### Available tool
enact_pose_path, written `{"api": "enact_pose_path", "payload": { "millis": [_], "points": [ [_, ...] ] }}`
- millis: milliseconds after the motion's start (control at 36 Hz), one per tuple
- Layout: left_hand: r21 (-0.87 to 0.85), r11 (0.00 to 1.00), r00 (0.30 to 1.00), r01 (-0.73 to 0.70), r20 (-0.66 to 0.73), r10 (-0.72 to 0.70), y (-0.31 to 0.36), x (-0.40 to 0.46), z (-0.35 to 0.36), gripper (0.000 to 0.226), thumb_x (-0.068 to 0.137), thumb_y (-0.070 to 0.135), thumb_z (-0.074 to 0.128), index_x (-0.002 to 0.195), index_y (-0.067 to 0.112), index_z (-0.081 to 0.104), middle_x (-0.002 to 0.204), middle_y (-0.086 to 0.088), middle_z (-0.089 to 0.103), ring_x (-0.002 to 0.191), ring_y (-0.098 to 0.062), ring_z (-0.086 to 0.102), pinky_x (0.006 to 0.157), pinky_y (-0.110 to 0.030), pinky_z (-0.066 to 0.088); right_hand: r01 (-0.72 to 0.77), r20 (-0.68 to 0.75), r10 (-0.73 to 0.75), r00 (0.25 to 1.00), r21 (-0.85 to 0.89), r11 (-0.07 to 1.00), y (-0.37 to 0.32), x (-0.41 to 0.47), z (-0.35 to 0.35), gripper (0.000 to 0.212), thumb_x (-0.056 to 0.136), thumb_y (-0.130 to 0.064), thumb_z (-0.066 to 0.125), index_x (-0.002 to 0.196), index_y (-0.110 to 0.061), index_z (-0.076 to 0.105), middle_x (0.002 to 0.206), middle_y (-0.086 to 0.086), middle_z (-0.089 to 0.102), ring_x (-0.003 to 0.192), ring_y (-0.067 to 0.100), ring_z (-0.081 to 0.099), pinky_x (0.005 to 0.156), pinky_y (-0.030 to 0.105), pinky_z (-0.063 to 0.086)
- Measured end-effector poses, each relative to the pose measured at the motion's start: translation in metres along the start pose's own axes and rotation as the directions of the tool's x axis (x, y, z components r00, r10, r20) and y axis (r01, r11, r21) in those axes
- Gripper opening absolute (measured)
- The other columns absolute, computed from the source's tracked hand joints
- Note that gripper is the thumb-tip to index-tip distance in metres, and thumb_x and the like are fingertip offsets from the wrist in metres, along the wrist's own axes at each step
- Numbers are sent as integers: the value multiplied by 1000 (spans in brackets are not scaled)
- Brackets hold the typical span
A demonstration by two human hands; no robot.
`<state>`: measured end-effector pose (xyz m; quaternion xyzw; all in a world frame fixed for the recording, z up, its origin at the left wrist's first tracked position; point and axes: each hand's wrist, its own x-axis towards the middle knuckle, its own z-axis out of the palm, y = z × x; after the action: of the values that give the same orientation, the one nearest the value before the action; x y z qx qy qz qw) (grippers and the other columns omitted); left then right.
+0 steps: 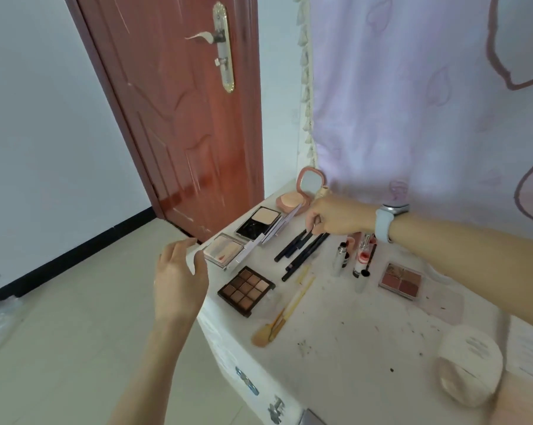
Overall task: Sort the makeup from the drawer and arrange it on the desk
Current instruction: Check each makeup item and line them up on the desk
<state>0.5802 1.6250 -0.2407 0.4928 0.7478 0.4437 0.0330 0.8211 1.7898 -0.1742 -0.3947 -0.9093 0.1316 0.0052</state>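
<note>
Head view: left hand (179, 283) hovers off desk (351, 332) edge.

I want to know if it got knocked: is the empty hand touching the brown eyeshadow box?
Apart. In the head view the left hand hangs open beside the desk edge, with bare white desk showing between it and the brown eyeshadow palette.

We're counting two eyeshadow palettes (246, 290) (400, 280) and three open compacts (225, 250) (260, 223) (292, 200). We're also seeing two brushes (285, 311) and roughly five dark pencils (302, 251), bunched too tightly for certainty.
</note>
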Motion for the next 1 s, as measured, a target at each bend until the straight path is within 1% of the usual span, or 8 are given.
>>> {"api": "enact_pose_path", "payload": {
  "millis": [83, 222, 306, 444, 583, 694, 833, 1000],
  "points": [
    [77, 991, 990, 107, 87, -114, -21, -7, 11, 34, 92, 14, 52, 125, 7, 52, 128, -11, 51, 118, -30, 45, 98, -48, 39, 3, 55, -5, 998, 24, 1000, 0, 8, 7, 12, 86, -11, 62, 92, -15, 72, 81, -18, 58, 71, -4, 50, 61, 8, 32],
    [227, 959, 969, 172, 134, -206, -34, -14, 31, 38, 91, 19, 50, 128, 10, 51, 138, -5, 43, 129, -26, 30, 103, -47, 29, -12, 89, 8, 996, 42, 999, 0, 14, 19, 11, 85, -11, 62, 90, -15, 71, 80, -18, 59, 68, -9, 51, 54, 6, 35],
    [253, 954, 974, 164, 115, -198, -35, -16, 36, 38, 91, 21, 48, 127, 13, 53, 139, -3, 42, 130, -24, 27, 103, -47, 27, -11, 85, 9, 996, 30, 999, 2, 16, 22, 12, 87, -13, 62, 93, -14, 71, 84, -15, 61, 71, -6, 53, 57, 5, 36],
    [294, 945, 977, 145, 107, -183, -35, -19, 36, 37, 91, 23, 47, 127, 16, 53, 138, -2, 43, 131, -24, 28, 103, -48, 27, -48, 123, 44, 991, 29, 998, 5, 18, 12, 18, 89, -16, 60, 106, -13, 67, 98, -11, 59, 88, 6, 54, 78, 18, 37],
    [294, 942, 971, 160, 122, -204, -32, -16, 30, 36, 91, 22, 48, 126, 17, 54, 138, -1, 44, 130, -24, 31, 104, -47, 27, -53, 88, 47, 995, 72, 996, 3, 11, -20, 19, 91, -22, 58, 109, -17, 64, 99, -13, 55, 90, 3, 53, 76, 11, 35],
    [188, 964, 974, 187, 91, -206, -25, -12, 20, 32, 92, 15, 50, 123, 11, 56, 133, -7, 49, 122, -30, 41, 102, -49, 29, -42, -1, 42, 999, 84, 996, -3, -5, -53, 17, 92, -22, 56, 104, -17, 66, 95, -20, 59, 83, 0, 54, 71, 7, 37],
    [35, 997, 997, 74, -41, -73, 6, -13, 2, 25, 91, 10, 51, 115, 9, 60, 125, -8, 54, 116, -30, 45, 99, -46, 32, -44, -194, 80, 978, 182, 982, -13, -39, -90, 12, 91, -23, 56, 95, -24, 67, 86, -15, 63, 70, -8, 54, 60, 1, 38],
    [-142, 964, 973, -225, -76, 216, 75, -38, -1, 22, 88, 3, 54, 108, 6, 64, 113, -9, 59, 107, -30, 52, 93, -46, 42, -48, -339, 176, 924, 355, 934, -12, -101, -84, 17, 93, -16, 52, 92, -26, 66, 88, -6, 69, 66, 4, 60, 68, 20, 47]
  ]
}}
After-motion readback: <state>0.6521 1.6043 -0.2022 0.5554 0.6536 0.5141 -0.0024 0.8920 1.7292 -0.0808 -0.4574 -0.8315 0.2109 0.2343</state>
